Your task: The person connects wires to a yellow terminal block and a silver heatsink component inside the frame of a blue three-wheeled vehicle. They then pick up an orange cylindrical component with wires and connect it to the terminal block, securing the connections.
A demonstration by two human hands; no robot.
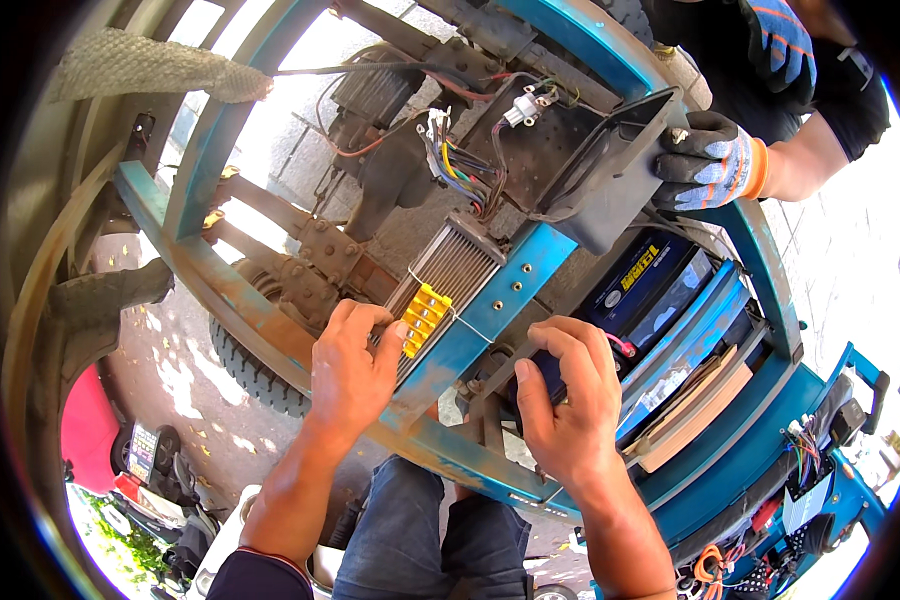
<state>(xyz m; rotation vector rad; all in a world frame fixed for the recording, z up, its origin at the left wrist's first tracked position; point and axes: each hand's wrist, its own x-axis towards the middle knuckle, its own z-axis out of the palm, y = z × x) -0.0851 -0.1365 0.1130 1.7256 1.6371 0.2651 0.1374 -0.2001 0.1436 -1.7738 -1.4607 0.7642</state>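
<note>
A yellow terminal block (427, 318) with a row of metal contacts lies on a finned metal-cased unit (457, 262), beside the blue frame bar. Thin white ties (470, 327) run out from the block. At the block's lower left edge, my left hand (355, 365) is closed, its thumb and forefinger against it. My right hand (575, 395) hovers right of the blue bar (510, 290), thumb and curved forefinger apart and nothing visible between them. A dark rounded object (547, 375) shows behind that hand; whether they touch, I cannot tell.
Bundled coloured wires (450, 165) and a white connector (527, 107) hang above the unit. A co-worker's gloved hand (710, 165) grips a dark plastic housing (610, 185). A battery (642, 275) sits at right within the blue frame. A tyre (250, 370) is below left.
</note>
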